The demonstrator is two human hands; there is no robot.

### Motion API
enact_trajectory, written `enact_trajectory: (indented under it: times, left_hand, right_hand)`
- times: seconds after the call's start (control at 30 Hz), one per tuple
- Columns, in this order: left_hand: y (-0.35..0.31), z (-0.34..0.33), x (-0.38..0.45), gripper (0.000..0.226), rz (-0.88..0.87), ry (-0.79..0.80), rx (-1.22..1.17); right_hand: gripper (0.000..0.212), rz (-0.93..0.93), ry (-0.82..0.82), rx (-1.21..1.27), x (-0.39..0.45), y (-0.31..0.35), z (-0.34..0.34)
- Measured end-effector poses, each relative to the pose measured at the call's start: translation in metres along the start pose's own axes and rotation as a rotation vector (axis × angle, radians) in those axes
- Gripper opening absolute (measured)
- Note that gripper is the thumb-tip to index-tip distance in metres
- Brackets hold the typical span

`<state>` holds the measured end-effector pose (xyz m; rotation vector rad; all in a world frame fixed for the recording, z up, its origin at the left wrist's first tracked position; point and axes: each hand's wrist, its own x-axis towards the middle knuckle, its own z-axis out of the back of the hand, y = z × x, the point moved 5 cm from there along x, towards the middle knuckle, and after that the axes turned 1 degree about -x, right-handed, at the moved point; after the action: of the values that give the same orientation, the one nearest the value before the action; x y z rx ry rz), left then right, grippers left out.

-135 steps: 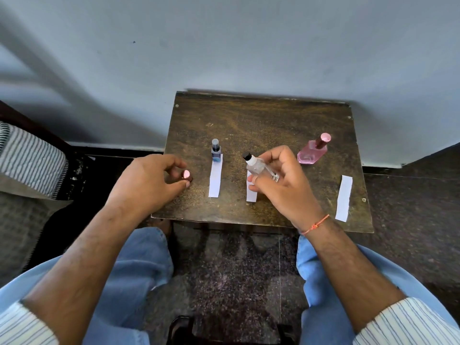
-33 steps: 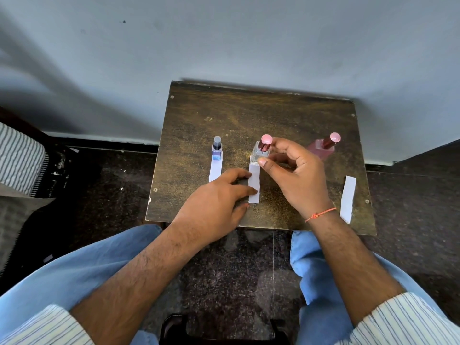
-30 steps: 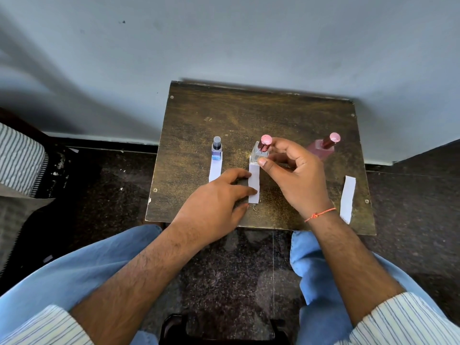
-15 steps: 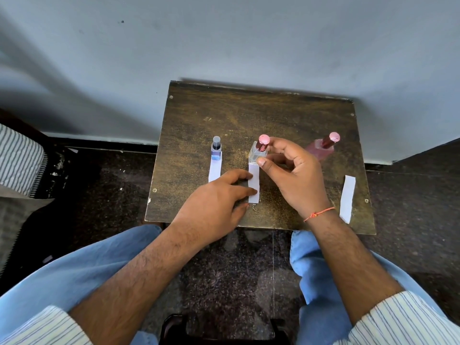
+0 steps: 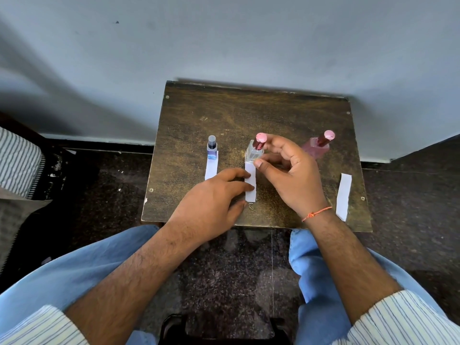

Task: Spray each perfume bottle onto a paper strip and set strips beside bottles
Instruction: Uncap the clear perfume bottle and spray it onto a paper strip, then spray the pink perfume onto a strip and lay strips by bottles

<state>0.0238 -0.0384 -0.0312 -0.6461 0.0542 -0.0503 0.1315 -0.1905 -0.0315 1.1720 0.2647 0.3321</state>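
The left hand (image 5: 211, 195) lies with loosely straight fingers on the middle strip (image 5: 250, 185), as half a second ago. The right hand (image 5: 290, 173) now pinches the clear bottle (image 5: 254, 153) lower and looser than a second back, so I judge it set down and this pair nearly done. The strip runs lengthwise away from the person, far end at the upright bottle. Left of the hands stands the blue bottle (image 5: 212, 149); beyond the right hand, the pink bottle (image 5: 317, 146); its spare strip (image 5: 343, 195) lies apart.

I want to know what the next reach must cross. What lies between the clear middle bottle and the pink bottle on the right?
In the head view, the right hand fills that stretch: its fingers hold the clear middle bottle and hide part of the pink bottle.
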Motion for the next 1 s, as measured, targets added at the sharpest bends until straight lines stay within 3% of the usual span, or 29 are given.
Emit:
enact_trajectory:
  times: [0.47,0.83,0.97,1.0]
  left_hand:
    - [-0.022,-0.003,0.011,0.029,0.005,-0.074,-0.076]
    - [-0.043,-0.015,0.027,0.012,-0.048,-0.078,-0.145]
    - [-0.047,-0.022,0.032,0.017,-0.042,-0.063,-0.161]
    - [-0.048,-0.023,0.033,0.02,-0.028,-0.072,-0.171]
  right_hand:
    - [0.045,0.021,0.056,-0.036,-0.012,0.003,0.016]
    - [0.027,0.046,0.131,-0.191,-0.019,-0.01,0.045]
    - [0.007,0.047,0.055,-0.229,-0.022,-0.009,0.063]
    - [0.017,0.066,-0.024,-0.251,-0.023,-0.007,0.07]
